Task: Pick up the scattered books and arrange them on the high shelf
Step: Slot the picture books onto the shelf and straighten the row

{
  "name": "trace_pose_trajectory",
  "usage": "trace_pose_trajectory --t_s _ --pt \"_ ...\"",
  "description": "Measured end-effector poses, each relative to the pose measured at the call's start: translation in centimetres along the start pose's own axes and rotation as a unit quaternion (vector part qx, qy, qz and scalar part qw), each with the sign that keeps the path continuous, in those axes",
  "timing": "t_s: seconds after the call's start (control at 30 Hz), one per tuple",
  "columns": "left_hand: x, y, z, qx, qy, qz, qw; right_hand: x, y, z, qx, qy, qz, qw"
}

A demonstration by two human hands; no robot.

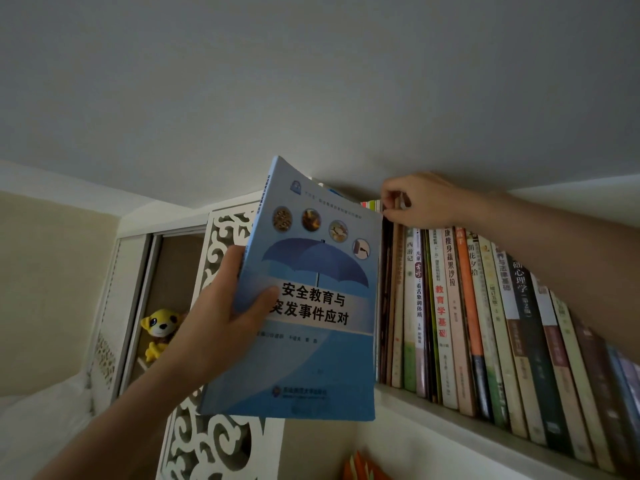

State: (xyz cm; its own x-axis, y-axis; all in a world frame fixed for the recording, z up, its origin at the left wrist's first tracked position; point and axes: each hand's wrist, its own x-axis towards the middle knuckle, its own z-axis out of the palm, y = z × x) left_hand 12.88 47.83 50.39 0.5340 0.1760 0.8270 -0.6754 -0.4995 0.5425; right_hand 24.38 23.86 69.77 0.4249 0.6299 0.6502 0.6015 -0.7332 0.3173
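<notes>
My left hand [221,313] grips a large blue book [311,358] with an umbrella on its cover by the spine edge, thumb on the front. It holds the book upright against the left end of the row of upright books [485,323] on the high shelf [450,414]. My right hand [419,200] reaches in from the right to the top of that row, near the ceiling. Its fingers pinch the top edges of the leftmost books [394,271], right beside the blue book's upper right corner.
The ceiling is just above the book tops. A white carved fretwork panel [221,237] stands left of the shelf. Behind it, a yellow plush toy [161,327] sits in a recess. Orange things [360,467] show below the shelf.
</notes>
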Motion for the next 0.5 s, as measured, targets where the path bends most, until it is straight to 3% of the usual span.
trace_pose_trajectory --t_s 0.3,0.5 --pt "3.2 0.3 -1.9 -0.059 -0.049 -0.033 0.997 0.3 -0.6 0.0 -0.005 -0.045 0.069 0.997" --pt "3.9 0.1 -1.8 0.025 -0.066 -0.040 0.997 -0.1 -0.6 0.0 -0.025 -0.052 0.066 0.996"
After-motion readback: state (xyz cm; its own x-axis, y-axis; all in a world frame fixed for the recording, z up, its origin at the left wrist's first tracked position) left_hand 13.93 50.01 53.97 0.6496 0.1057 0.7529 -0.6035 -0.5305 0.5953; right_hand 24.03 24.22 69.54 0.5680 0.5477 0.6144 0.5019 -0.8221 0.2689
